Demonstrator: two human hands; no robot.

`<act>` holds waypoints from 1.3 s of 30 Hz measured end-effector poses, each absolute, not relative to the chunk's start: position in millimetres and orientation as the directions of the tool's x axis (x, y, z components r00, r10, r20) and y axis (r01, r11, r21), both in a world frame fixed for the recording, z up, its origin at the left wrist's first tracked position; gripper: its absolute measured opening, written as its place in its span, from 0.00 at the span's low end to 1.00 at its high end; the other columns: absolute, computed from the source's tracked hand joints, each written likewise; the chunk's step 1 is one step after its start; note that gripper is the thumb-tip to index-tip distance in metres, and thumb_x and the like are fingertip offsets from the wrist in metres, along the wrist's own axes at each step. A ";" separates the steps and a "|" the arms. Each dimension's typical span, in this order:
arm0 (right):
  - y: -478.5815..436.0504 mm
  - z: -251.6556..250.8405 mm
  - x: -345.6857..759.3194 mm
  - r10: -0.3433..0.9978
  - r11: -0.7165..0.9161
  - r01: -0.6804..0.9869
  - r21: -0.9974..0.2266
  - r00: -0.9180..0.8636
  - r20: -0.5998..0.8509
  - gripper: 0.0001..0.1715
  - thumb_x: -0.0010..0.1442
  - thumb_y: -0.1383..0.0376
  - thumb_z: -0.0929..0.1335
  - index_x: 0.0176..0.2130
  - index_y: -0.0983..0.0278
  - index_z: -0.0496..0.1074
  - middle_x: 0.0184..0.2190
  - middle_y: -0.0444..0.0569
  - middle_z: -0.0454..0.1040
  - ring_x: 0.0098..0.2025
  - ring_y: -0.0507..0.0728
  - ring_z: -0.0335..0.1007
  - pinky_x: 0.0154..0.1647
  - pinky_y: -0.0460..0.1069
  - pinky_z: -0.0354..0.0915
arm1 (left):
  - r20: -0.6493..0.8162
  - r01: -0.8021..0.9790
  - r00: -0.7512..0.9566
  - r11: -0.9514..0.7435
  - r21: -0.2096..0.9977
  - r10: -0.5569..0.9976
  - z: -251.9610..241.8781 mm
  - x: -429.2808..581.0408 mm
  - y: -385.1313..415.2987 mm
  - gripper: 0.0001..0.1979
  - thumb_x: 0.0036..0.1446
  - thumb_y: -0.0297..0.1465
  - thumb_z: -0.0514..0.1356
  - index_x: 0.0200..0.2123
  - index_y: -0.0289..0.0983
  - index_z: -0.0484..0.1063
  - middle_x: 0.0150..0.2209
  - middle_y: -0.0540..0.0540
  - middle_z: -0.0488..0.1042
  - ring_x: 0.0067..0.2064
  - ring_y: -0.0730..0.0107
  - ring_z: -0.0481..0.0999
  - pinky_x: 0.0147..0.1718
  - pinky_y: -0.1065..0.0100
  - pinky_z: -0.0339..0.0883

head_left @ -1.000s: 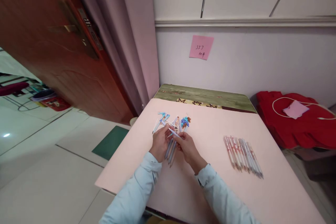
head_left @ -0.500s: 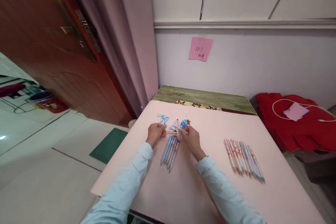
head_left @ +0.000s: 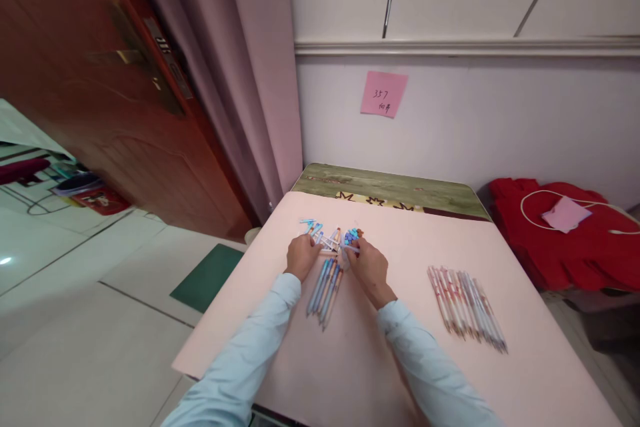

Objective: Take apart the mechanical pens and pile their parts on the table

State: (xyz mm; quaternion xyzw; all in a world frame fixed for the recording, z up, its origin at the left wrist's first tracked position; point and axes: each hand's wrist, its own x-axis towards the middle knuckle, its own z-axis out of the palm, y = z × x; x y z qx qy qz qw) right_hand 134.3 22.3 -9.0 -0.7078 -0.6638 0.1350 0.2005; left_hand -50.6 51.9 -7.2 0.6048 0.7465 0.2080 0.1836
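Observation:
On the pink table (head_left: 380, 353) a loose bundle of blue pen barrels (head_left: 325, 285) lies between my two hands. My left hand (head_left: 301, 257) is closed, with its fingertips on a thin white pen part among the scattered pen pieces (head_left: 320, 235) at the far side. My right hand (head_left: 369, 263) is closed too, pinching something small beside a little heap of blue and brown caps (head_left: 353, 235). What each hand grips is too small to name for sure.
A neat row of assembled pens (head_left: 466, 307) lies to the right on the table. A green wooden table (head_left: 390, 185) abuts behind, under a pink note (head_left: 383, 93) on the wall. Red cloth (head_left: 560, 233) with a white cable lies right. A brown door (head_left: 100, 80) and curtain stand left.
Both hands have moved away from me, from over the blue pen bundle to the small parts at the far side. The bundle now lies uncovered on the table.

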 end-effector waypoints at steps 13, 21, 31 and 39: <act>0.3 -30.8 141.9 0.986 0.012 0.819 -0.574 0.084 0.141 0.16 0.64 0.54 0.68 0.48 0.59 0.73 0.48 0.47 0.72 0.39 0.54 0.72 0.30 0.46 0.57 | -0.025 0.828 -0.083 0.083 0.555 0.996 -0.9 -47.1 5.2 0.04 0.52 0.32 0.63 0.27 0.38 0.74 0.32 0.45 0.76 0.35 0.63 0.73 0.35 0.67 0.58; -22.6 -26.1 149.5 0.983 0.050 0.742 -0.669 0.083 0.165 0.12 0.65 0.59 0.65 0.42 0.61 0.75 0.45 0.49 0.74 0.39 0.54 0.72 0.37 0.48 0.61 | -0.319 0.727 -0.140 0.316 0.610 0.937 -9.0 -42.9 -12.4 0.10 0.40 0.35 0.68 0.19 0.38 0.72 0.22 0.46 0.73 0.28 0.63 0.71 0.27 0.66 0.54; -44.4 1.3 129.2 1.000 0.008 0.371 -0.928 -0.005 0.007 0.19 0.62 0.50 0.65 0.40 0.61 0.75 0.32 0.46 0.77 0.28 0.53 0.70 0.32 0.48 0.62 | -0.311 -0.066 -0.106 0.305 0.950 0.944 12.3 -42.2 -22.7 0.14 0.43 0.39 0.70 0.28 0.35 0.72 0.20 0.55 0.67 0.20 0.79 0.60 0.22 0.72 0.50; -49.7 21.4 113.4 0.894 -0.421 -0.387 -0.820 -0.327 -0.305 0.24 0.53 0.47 0.73 0.34 0.65 0.71 0.23 0.39 0.66 0.19 0.45 0.56 0.20 0.41 0.52 | -0.301 -0.425 0.095 0.312 0.850 0.949 29.1 -23.6 -26.9 0.13 0.50 0.37 0.70 0.32 0.34 0.75 0.28 0.49 0.74 0.28 0.76 0.70 0.34 0.72 0.66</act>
